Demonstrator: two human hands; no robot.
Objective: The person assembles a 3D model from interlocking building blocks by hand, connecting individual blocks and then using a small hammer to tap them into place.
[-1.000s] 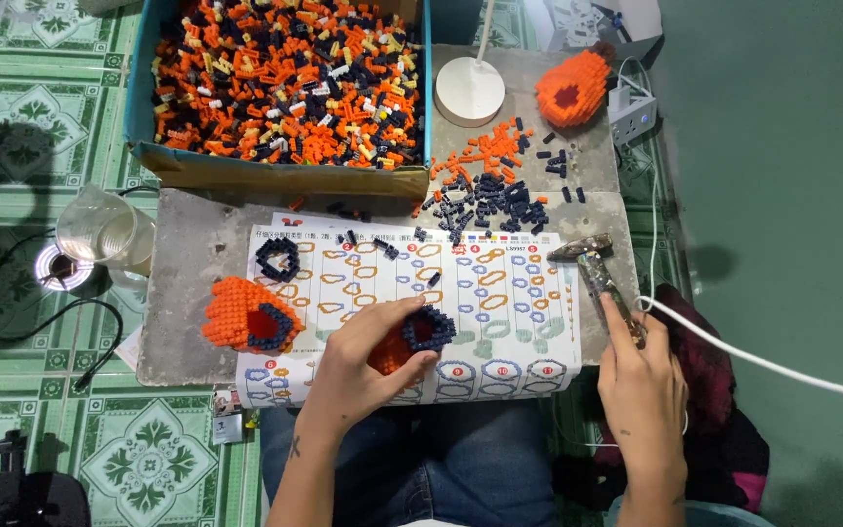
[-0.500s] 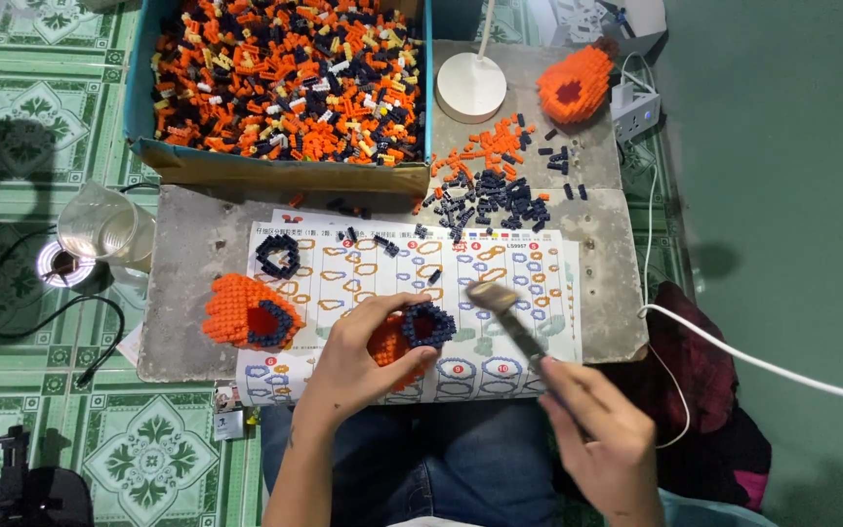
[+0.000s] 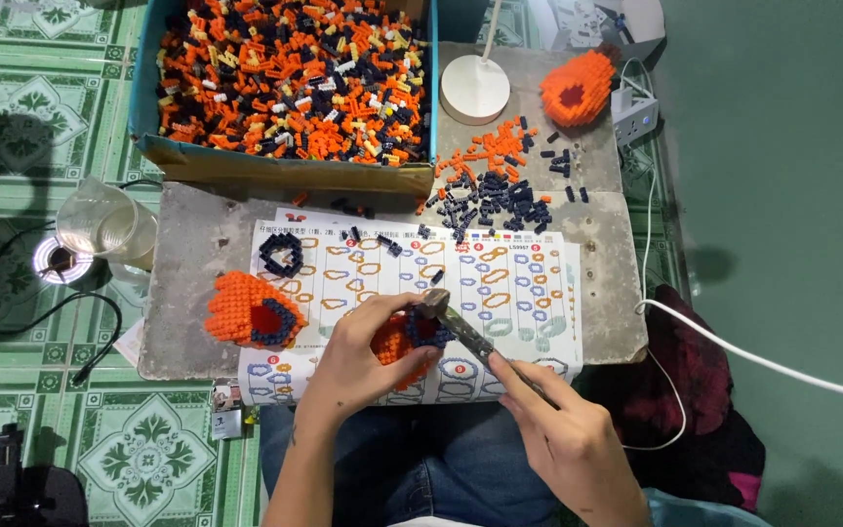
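Note:
My left hand [image 3: 358, 356] grips a small orange and dark blue brick model [image 3: 404, 337] over the printed instruction sheet [image 3: 500, 283]. My right hand [image 3: 563, 434] holds a small metal hammer [image 3: 456, 322], whose head rests on top of that model. Another orange brick piece with a dark ring [image 3: 251, 310] lies on the sheet's left edge, and a dark blue brick ring [image 3: 282, 254] sits above it. Loose orange and dark blue bricks [image 3: 500, 185] are piled past the sheet.
A cardboard box full of small bricks [image 3: 290, 73] stands at the back of the grey board [image 3: 192, 254]. A white lamp base [image 3: 475, 88] and an orange brick shape [image 3: 578, 88] sit back right. A clear cup [image 3: 100, 220] and cables lie left on the tiled floor.
My right hand has swung the hammer from the right side of the board down and left onto the model in my left hand. My left hand has stayed in place.

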